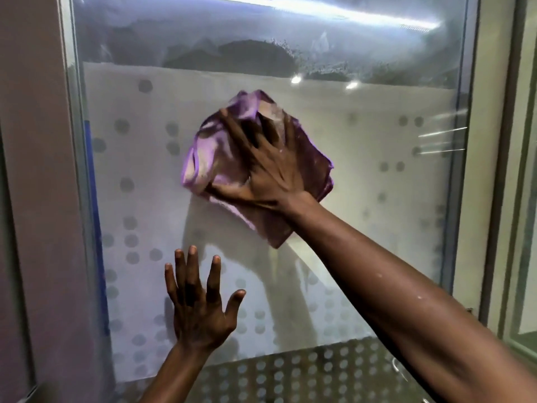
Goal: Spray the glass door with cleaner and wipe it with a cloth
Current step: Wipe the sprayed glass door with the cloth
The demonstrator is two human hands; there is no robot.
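The glass door (377, 141) fills the view, with a frosted band dotted with grey circles across its middle and foamy cleaner smears along the clear top part. My right hand (270, 167) lies flat with fingers spread, pressing a crumpled purple cloth (209, 158) against the frosted glass at centre. My left hand (197, 309) rests flat on the glass lower left, fingers apart, holding nothing. No spray bottle is in view.
A metal door frame (78, 170) runs down the left side, with a plain wall (32, 170) beyond it. Another frame and a glass panel (523, 199) stand at the right. A ceiling light reflects as a bright streak (348, 13) at the top.
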